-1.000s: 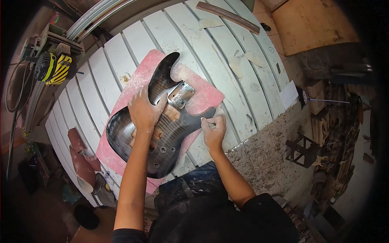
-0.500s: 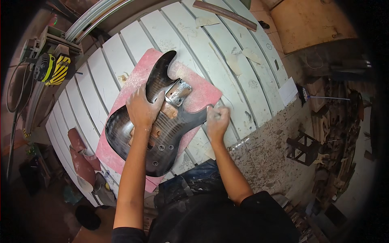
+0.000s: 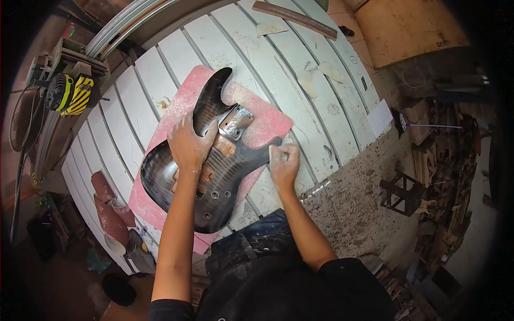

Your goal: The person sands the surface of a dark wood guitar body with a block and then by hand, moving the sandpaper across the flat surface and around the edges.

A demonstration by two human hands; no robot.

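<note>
A dark electric guitar body (image 3: 235,166) with visible wood grain lies on a dusty pink sheet (image 3: 184,99). Bare wood cavities and several small holes show in its face, and the neck pocket is shiny. My left hand (image 3: 188,143) grips the body at its upper left edge, thumb across the face and fingers toward the rim. At the tip of the right horn, my dusty right hand (image 3: 284,165) is closed with curled fingers against the edge. Whatever is pinched in it is hidden or too small to name.
The pink sheet lies on a white slatted table (image 3: 171,53). Reddish sandpaper pieces (image 3: 111,219) sit at its left, and a curved brown strip (image 3: 294,20) at the far edge. A machine with a yellow-black striped part (image 3: 80,96) stands left; a dark frame (image 3: 401,193) is at right.
My right hand has shifted slightly left and down along the horn's edge, baring more of its tip. The left hand keeps its place on the guitar body.
</note>
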